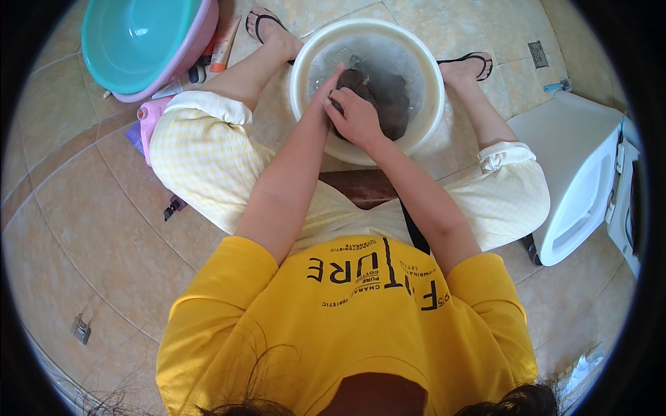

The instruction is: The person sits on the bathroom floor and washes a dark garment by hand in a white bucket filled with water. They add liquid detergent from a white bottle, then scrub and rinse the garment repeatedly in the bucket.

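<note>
Between my feet stands a round white plastic basin holding cloudy, sudsy water. A dark brown wet cloth lies partly under the water, and a bunched part of it rises between my hands. My right hand is over the left side of the basin, its fingers curled on the bunched cloth. Pressed against the same bunch, my left hand has its thumb side up. The right hand and the cloth hide most of the left fingers.
At upper left a turquoise basin sits inside a pink basin. Beside them are an orange tube and a pink plastic bottle. On the right stands a white appliance with an opened door. Floor drains are set into the tiles.
</note>
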The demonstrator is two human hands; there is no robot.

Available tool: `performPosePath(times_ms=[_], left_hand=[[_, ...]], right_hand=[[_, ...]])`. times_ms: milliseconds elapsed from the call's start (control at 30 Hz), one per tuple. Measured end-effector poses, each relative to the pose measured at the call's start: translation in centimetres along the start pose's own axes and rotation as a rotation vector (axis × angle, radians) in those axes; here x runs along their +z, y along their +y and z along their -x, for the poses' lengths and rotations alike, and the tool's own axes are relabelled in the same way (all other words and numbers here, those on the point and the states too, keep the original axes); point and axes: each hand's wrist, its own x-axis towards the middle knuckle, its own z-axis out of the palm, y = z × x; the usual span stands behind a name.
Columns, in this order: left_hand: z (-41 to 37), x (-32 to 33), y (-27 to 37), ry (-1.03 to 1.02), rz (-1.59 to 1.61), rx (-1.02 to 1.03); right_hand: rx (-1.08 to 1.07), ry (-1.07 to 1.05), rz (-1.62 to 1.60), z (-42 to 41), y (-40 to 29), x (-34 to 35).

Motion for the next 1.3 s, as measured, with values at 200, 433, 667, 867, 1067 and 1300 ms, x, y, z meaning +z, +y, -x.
performPosePath(times_ms=[200, 433, 667, 867, 1067, 1300], left_hand=[[0.4, -0.5, -0.8, 0.109, -0.166, 0.118], [0.9, 1.3, -2.6, 0.405, -0.316, 0.329], [0.0, -0.1, -1.1, 0.61, -1.057, 0.76], [0.4, -0.6, -4.1, 0.67, -1.858, 0.587], [-1.5, -4.9, -4.8, 0.507, -1.947, 0.39], [-2.5, -4.7, -3.5, 0.49, -1.866, 0.111]], right_hand=[[-0.061, 0.09, 0.048, -0.7, 0.6, -0.6], [0.092, 0.111, 0.026, -2.0, 2.7, -2.1], [0.216, 0.254, 0.224, -3.0, 8.3, -2.5], [0.141, 0.074, 0.6, -0.3, 8.3, 0.5], [0.197, -0.158, 0.687, -0.4, 9.1, 1.9], [0.298, -0.342, 0.628, -2.6, 11.5, 2.4]])
